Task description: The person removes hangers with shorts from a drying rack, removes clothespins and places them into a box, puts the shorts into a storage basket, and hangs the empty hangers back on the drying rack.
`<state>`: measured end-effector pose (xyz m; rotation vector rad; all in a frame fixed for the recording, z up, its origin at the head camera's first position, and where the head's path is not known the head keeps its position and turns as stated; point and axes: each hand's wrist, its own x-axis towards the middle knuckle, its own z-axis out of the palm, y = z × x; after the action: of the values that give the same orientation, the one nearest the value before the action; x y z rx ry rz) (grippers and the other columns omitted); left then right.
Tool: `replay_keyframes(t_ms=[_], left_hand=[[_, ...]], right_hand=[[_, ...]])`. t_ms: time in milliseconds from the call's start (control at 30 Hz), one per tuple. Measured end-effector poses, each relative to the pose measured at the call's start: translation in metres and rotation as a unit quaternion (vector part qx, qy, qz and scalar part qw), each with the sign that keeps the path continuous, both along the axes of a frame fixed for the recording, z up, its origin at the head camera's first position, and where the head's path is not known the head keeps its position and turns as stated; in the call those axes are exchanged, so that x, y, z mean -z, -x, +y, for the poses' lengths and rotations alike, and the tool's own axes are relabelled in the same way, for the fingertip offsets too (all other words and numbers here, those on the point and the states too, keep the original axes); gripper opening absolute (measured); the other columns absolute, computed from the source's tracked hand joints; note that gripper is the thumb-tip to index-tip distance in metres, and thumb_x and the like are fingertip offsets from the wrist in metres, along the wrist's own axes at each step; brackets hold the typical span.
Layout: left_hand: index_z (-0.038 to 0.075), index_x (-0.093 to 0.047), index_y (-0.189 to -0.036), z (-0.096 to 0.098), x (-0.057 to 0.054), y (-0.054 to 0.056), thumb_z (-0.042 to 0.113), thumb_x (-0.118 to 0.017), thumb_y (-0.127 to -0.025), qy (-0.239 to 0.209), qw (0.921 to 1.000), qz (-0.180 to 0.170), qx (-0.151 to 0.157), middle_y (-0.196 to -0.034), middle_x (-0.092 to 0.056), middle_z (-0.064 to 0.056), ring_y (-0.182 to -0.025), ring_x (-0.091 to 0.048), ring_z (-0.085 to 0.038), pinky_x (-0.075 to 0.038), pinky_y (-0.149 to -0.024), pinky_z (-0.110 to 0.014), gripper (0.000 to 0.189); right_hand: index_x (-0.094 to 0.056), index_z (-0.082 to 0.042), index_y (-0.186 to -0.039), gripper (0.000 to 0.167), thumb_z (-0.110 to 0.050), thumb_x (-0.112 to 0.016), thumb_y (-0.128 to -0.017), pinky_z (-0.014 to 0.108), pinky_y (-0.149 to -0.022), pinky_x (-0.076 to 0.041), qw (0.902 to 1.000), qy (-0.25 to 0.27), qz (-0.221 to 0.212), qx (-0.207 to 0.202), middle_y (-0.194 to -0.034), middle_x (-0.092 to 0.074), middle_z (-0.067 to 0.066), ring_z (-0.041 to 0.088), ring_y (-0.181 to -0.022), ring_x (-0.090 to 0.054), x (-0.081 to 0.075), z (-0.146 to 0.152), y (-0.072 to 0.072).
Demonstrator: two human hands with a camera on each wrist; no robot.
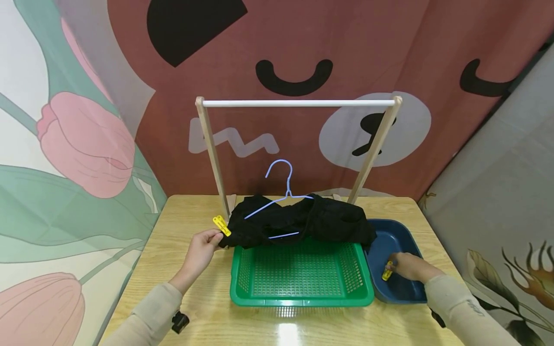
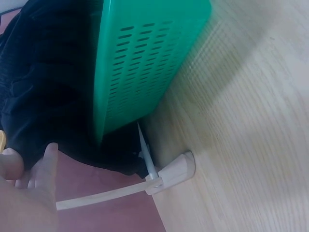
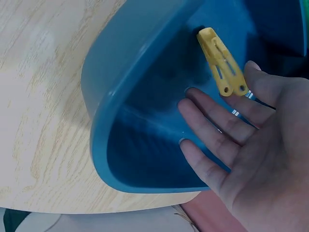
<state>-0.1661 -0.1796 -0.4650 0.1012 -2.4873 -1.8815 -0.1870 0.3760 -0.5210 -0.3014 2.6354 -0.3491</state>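
Note:
A black garment (image 1: 342, 221) lies bunched across a light-blue hanger (image 1: 289, 185), covering the back of a green basket (image 1: 303, 302). At its left end my left hand (image 1: 201, 247) pinches the cloth between thumb and fingers, beside a yellow clothespin (image 1: 221, 226) attached there. The left wrist view shows this hand (image 2: 31, 188) at the edge of the dark cloth (image 2: 53, 87). My right hand (image 1: 407, 266) is inside a blue basin (image 1: 400, 230). In the right wrist view, its thumb and index finger pinch the handle end of another yellow clothespin (image 3: 222, 63); the other fingers extend loosely.
Behind the basket stands a rack with a white bar (image 1: 298, 103) and wooden legs (image 1: 374, 149). All of this rests on a wooden table (image 1: 195, 307). Printed curtains (image 1: 298, 43) hang at the back and sides. The basin touches the basket's right side.

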Motion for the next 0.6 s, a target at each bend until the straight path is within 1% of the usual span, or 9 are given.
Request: replay_keyframes(t_ms=[133, 333, 500, 600], left_hand=[[-0.016, -0.066, -0.109, 0.000, 0.000, 0.001, -0.002, -0.052, -0.101, 0.003, 1.0000, 0.004, 0.000, -0.099, -0.069, -0.021, -0.082, -0.065, -0.006, -0.057, -0.076, -0.025, 0.021], [-0.016, -0.065, -0.110, 0.000, -0.002, 0.000, -0.002, -0.051, -0.102, -0.003, 1.0000, -0.004, -0.001, -0.097, -0.070, -0.020, -0.080, -0.064, -0.004, -0.057, -0.077, -0.025, 0.021], [-0.015, -0.065, -0.109, 0.000, -0.003, -0.001, 0.000, -0.051, -0.102, -0.006, 1.0000, -0.003, 0.000, -0.097, -0.069, -0.019, -0.083, -0.065, -0.007, -0.057, -0.079, -0.027, 0.022], [-0.014, -0.066, -0.109, 0.001, -0.004, -0.001, 0.001, -0.052, -0.102, -0.005, 1.0000, -0.002, 0.001, -0.099, -0.069, -0.018, -0.084, -0.065, -0.007, -0.057, -0.079, -0.025, 0.022]], right_hand=[[-0.062, 0.011, -0.118, 0.037, -0.021, -0.059, -0.100, 0.060, -0.088, -0.048, 1.0000, 0.001, -0.003, 0.003, -0.110, -0.065, 0.028, 0.048, -0.103, -0.061, -0.001, 0.001, 0.000], [-0.062, 0.011, -0.120, 0.037, -0.021, -0.058, -0.101, 0.061, -0.089, -0.048, 0.9999, 0.003, -0.007, 0.008, -0.112, -0.065, 0.029, 0.048, -0.104, -0.061, -0.003, 0.002, 0.000], [-0.059, 0.014, -0.120, 0.041, -0.022, -0.058, -0.101, 0.058, -0.086, -0.050, 0.9999, 0.009, 0.003, 0.006, -0.111, -0.064, 0.030, 0.045, -0.099, -0.063, -0.009, 0.002, 0.000], [-0.059, 0.014, -0.121, 0.042, -0.022, -0.059, -0.101, 0.056, -0.083, -0.052, 0.9998, 0.014, 0.009, 0.008, -0.107, -0.066, 0.026, 0.040, -0.094, -0.065, -0.015, -0.001, -0.003]])
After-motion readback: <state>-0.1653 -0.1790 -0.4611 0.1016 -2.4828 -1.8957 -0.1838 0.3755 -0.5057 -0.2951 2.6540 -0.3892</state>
